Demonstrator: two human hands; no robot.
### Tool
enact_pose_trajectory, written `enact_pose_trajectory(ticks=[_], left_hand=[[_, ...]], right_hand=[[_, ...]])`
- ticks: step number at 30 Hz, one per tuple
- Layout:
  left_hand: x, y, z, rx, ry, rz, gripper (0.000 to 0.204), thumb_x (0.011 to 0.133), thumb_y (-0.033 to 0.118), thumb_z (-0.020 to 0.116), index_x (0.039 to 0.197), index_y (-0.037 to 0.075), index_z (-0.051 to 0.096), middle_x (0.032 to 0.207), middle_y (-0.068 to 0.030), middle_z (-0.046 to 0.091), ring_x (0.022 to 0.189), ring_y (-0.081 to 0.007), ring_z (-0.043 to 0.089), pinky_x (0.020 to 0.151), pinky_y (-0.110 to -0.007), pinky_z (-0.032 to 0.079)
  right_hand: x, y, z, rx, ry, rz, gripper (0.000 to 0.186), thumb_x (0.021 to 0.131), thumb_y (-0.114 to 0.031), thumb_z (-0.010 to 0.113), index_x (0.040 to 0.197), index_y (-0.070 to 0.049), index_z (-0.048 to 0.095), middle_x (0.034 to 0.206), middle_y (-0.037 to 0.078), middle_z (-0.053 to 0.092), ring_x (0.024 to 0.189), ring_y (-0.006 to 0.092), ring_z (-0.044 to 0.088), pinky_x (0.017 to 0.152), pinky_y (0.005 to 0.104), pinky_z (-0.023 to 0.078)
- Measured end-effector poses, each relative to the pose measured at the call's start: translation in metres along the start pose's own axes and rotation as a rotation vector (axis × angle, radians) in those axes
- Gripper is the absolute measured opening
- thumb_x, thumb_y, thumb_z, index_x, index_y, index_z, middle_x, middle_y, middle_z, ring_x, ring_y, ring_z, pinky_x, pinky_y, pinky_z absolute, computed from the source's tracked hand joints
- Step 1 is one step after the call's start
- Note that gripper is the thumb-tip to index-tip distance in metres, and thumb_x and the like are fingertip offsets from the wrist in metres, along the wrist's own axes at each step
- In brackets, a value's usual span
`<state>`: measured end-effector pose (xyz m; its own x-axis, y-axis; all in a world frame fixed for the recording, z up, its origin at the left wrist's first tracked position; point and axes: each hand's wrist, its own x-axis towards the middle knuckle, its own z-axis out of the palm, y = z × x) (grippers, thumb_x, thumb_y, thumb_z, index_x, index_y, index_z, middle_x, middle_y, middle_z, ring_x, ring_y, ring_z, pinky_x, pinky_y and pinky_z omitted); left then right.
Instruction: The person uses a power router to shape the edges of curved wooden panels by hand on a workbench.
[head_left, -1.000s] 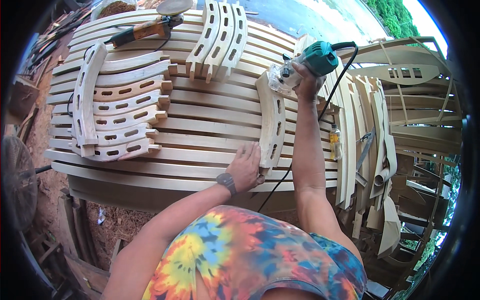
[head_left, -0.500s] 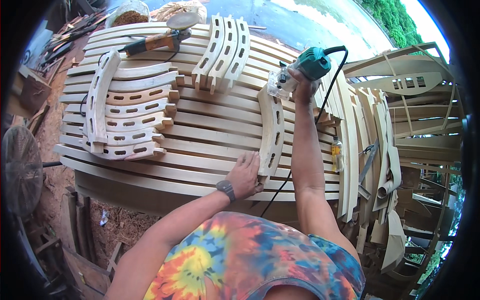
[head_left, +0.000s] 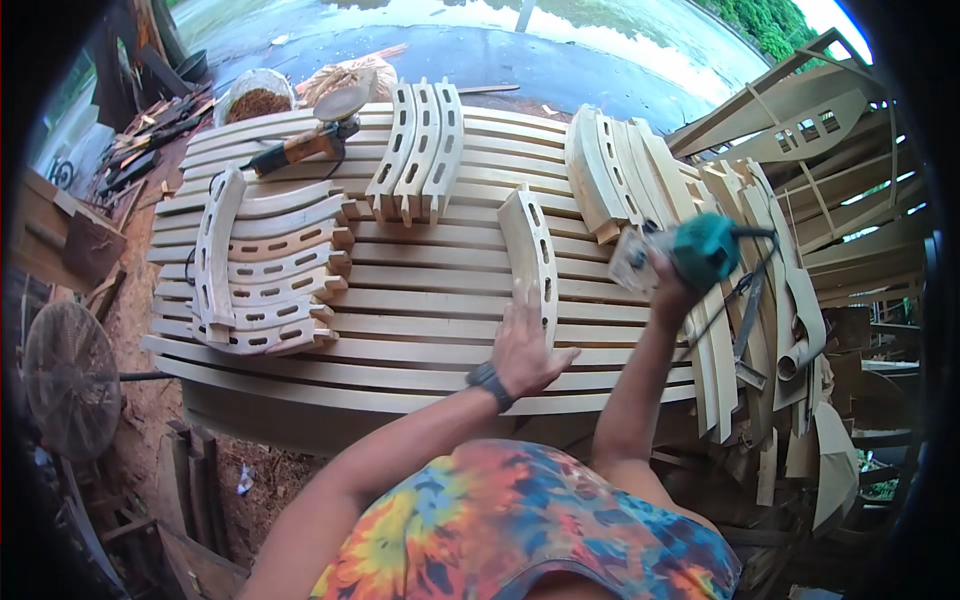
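My left hand (head_left: pixel 527 350) lies with its fingers outstretched on the near end of a curved, slotted wooden piece (head_left: pixel 529 235). My right hand (head_left: pixel 672 290) grips a green router (head_left: pixel 704 250) with a clear base and black cord, off to the right of that piece. The piece rests on a slatted wooden surface (head_left: pixel 420 310). Three similar pieces (head_left: pixel 420 140) stand side by side at the top middle, a row of several (head_left: pixel 280 270) with one laid across lies on the left, and more (head_left: pixel 600 170) lie at the back right.
An orange-and-black grinder (head_left: pixel 290 152) sits at the back left, near a bucket of brown shavings (head_left: pixel 258 100). A round fan (head_left: pixel 75 380) stands at the lower left. Long boards (head_left: pixel 775 280) and a plywood framework (head_left: pixel 815 130) fill the right. Wet ground (head_left: pixel 580 50) lies beyond.
The router in my right hand has left the piece's far end and moved right and toward me. My left hand stays on the piece. The whole view has shifted, showing more background.
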<state>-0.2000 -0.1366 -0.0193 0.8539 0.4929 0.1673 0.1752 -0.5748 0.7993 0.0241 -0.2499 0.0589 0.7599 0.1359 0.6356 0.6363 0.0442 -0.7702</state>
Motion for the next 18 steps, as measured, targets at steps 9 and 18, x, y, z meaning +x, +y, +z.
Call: enact_pose_trajectory(ticks=[9,18], left_hand=[[0.028,-0.003,-0.036,-0.101,-0.018,-0.053,0.097,0.077,0.008,0.064,0.158,-0.01,0.014,0.106,-0.0348,0.068,0.09,-0.0472,0.071,0.08,-0.049,0.058],[0.194,-0.077,-0.073,0.553,0.108,0.091,0.067,0.079,0.011,0.063,0.141,-0.008,0.049,0.113,-0.0265,0.056,0.108,-0.0423,0.055,0.097,-0.049,0.046]], right_hand=[[-0.074,-0.04,-0.162,0.023,0.21,0.073,0.079,0.067,0.0,0.067,0.143,0.003,0.045,0.13,0.02,0.059,0.126,0.0346,0.057,0.113,0.0494,0.043],[-0.101,-0.062,-0.209,0.053,0.348,0.145,0.084,0.065,-0.008,0.069,0.145,-0.002,0.042,0.128,0.018,0.055,0.126,0.0344,0.053,0.115,0.0516,0.04]])
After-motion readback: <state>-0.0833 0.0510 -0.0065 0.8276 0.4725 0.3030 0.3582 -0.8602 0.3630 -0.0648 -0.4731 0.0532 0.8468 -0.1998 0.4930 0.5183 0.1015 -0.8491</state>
